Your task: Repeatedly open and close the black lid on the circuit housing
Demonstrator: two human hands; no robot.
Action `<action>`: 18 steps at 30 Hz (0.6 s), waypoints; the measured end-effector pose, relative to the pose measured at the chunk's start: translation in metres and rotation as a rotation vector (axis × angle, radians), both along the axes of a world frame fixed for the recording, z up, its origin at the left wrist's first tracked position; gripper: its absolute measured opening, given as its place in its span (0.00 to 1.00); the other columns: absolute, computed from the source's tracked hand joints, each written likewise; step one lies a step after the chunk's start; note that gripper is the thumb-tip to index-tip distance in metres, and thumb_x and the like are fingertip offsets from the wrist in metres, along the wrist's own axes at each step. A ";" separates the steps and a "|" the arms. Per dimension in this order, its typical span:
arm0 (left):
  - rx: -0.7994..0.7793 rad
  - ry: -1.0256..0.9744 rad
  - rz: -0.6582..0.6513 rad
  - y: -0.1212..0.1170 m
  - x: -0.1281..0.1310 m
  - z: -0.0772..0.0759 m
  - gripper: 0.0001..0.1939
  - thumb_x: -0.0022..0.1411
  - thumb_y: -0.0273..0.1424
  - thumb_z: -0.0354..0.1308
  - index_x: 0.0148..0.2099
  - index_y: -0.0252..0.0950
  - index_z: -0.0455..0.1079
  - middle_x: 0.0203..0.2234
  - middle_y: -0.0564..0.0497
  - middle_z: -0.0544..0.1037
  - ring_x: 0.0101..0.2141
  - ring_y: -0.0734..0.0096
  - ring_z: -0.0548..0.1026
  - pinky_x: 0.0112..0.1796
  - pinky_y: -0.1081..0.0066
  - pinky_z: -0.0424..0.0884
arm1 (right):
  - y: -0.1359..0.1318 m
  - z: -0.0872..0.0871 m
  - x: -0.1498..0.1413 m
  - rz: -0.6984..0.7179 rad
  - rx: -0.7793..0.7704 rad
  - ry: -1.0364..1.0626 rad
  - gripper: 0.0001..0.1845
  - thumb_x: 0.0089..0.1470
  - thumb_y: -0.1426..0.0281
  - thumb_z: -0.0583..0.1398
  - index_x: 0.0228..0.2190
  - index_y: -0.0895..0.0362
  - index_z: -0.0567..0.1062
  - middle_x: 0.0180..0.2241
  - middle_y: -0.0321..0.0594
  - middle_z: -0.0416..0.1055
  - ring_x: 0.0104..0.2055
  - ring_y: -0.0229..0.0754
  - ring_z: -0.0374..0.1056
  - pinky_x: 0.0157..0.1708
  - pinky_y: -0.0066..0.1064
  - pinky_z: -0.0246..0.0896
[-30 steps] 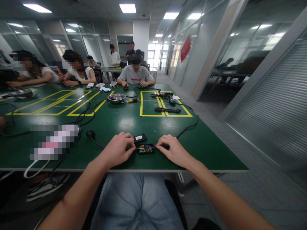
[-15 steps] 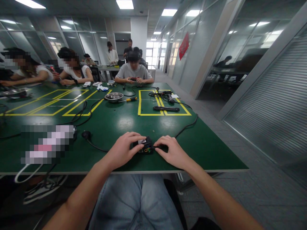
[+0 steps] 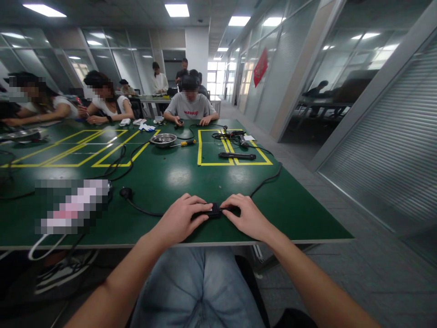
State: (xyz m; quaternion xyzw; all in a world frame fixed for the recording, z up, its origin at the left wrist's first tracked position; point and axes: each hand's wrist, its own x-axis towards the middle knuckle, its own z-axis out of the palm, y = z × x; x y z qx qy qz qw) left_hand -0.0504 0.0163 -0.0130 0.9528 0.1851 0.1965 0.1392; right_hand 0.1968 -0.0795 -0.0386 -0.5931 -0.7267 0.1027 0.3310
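A small black box-shaped device (image 3: pixel 213 210) lies on the green table (image 3: pixel 300 209) near the front edge, its lid on and a black cable (image 3: pixel 269 178) running off to the right. My left hand (image 3: pixel 182 219) lies over its left half with the fingers pressed down on the lid. My right hand (image 3: pixel 246 215) presses on its right end, fingers curled against it. Most of the device is hidden under my fingers.
A black plug and cord (image 3: pixel 128 193) lie left of my hands. Farther back are a metal bowl (image 3: pixel 163 139), a yellow-handled screwdriver (image 3: pixel 186 143) and black tools (image 3: pixel 237 156) inside yellow tape boxes. Several people sit at the far and left sides.
The black lid that lay beside the opened device was lifted by my left hand and set on it; the coloured parts inside are now covered. Both hands press on the closed device.
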 end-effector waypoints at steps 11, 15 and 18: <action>-0.097 -0.180 0.335 0.001 0.004 -0.009 0.11 0.74 0.32 0.60 0.55 0.40 0.77 0.47 0.46 0.85 0.47 0.55 0.80 0.51 0.57 0.75 | 0.003 -0.003 0.001 -0.016 0.015 0.002 0.08 0.63 0.76 0.66 0.39 0.51 0.82 0.41 0.40 0.83 0.45 0.49 0.76 0.48 0.43 0.64; -0.072 -0.194 0.459 0.011 0.006 -0.016 0.04 0.73 0.31 0.59 0.48 0.40 0.75 0.44 0.45 0.85 0.46 0.51 0.81 0.49 0.54 0.76 | 0.002 -0.003 -0.002 -0.032 0.006 -0.017 0.08 0.61 0.77 0.66 0.39 0.52 0.81 0.40 0.40 0.81 0.45 0.49 0.75 0.48 0.43 0.65; -0.058 -0.185 0.450 0.013 0.008 -0.017 0.04 0.73 0.30 0.59 0.43 0.40 0.75 0.46 0.45 0.84 0.49 0.51 0.80 0.52 0.54 0.76 | 0.000 -0.001 -0.006 -0.049 -0.007 -0.012 0.10 0.61 0.72 0.69 0.44 0.52 0.81 0.40 0.40 0.80 0.45 0.50 0.74 0.50 0.45 0.65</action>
